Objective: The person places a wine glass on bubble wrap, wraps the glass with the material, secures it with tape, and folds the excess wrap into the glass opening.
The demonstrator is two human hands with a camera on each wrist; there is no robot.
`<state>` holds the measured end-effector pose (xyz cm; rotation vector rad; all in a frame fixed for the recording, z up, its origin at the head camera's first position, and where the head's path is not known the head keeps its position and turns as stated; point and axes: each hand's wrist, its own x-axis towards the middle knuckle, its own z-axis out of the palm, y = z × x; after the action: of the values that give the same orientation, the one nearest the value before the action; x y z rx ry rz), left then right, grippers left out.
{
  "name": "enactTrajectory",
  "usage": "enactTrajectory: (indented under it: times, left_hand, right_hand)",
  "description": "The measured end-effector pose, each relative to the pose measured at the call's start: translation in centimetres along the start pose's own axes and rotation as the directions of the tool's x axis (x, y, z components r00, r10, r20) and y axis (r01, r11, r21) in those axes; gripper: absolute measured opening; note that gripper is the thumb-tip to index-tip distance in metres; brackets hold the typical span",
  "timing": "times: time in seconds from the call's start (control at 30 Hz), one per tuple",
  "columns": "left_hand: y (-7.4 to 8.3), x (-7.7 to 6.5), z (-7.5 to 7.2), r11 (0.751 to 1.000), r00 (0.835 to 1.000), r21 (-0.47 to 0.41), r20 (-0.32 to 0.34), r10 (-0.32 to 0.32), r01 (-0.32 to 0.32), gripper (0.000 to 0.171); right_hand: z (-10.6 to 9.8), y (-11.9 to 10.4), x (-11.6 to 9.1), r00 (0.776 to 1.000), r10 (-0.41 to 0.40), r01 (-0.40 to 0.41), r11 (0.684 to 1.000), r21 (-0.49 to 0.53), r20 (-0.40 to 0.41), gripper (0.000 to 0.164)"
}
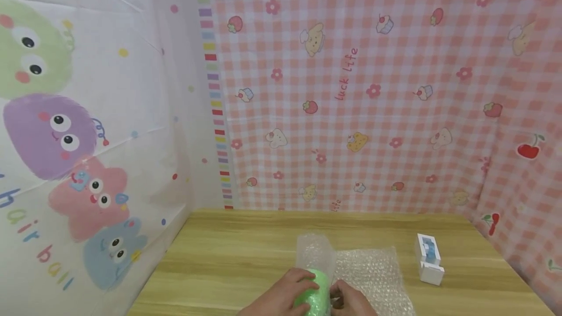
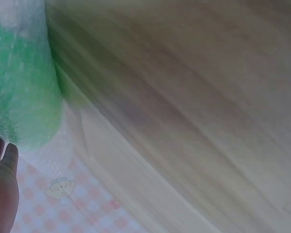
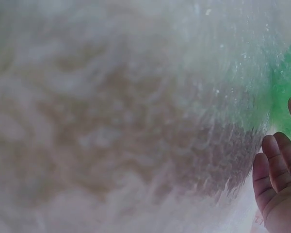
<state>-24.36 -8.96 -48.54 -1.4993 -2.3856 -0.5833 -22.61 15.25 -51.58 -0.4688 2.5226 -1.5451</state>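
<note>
A green, rounded cylinder-like object point(image 1: 319, 296) lies wrapped in clear bubble wrap point(image 1: 313, 250) near the table's front edge. My left hand point(image 1: 285, 294) grips it from the left, fingers bent over its top. In the left wrist view, the fingertips of this hand point(image 2: 5, 179) reach the green object's wrapped end point(image 2: 26, 97). At its right side, my right hand point(image 1: 351, 299) holds the bubble wrap by the roll. The right wrist view has the right hand point(image 3: 281, 182) with fingertips at the wrap's edge and the thumb near the green surface point(image 3: 286, 92).
A flat sheet of bubble wrap point(image 1: 369, 272) spreads to the right of the wrapped object. Farther right stands a white tape dispenser point(image 1: 429, 260) with blue tape. The wooden table point(image 1: 228, 252) meets a pink checked cloth point(image 1: 351, 160) behind and a white printed cloth point(image 1: 171, 111) at left.
</note>
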Motion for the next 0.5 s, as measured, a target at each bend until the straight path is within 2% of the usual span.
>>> enactTrajectory:
  times: [0.1,0.17,0.33,0.5]
  left_hand:
    - [0.0,-0.1,0.2,1.000,1.000,-0.019,-0.001,-0.011,0.011,0.033]
    - [0.1,-0.1,0.4,0.999,1.000,-0.034,0.016,-0.023,0.023,0.031]
    - [0.3,0.1,0.7,0.997,0.998,-0.074,0.056,-0.029,0.034,0.033]
    - [0.2,0.4,1.1,0.999,0.999,-0.049,0.041,0.024,-0.022,0.032]
  right_hand:
    - [0.0,-0.2,-0.1,0.996,0.083,-0.084,0.996,0.030,0.018,0.035]
    - [-0.1,-0.1,-0.1,0.993,0.110,-0.111,0.993,0.045,0.032,0.035]
    - [-0.4,0.5,-0.3,0.997,0.057,-0.058,0.998,0.002,0.054,0.020]
    - [-0.5,0.9,-0.4,0.996,0.052,-0.052,0.999,-0.006,0.065,0.016]
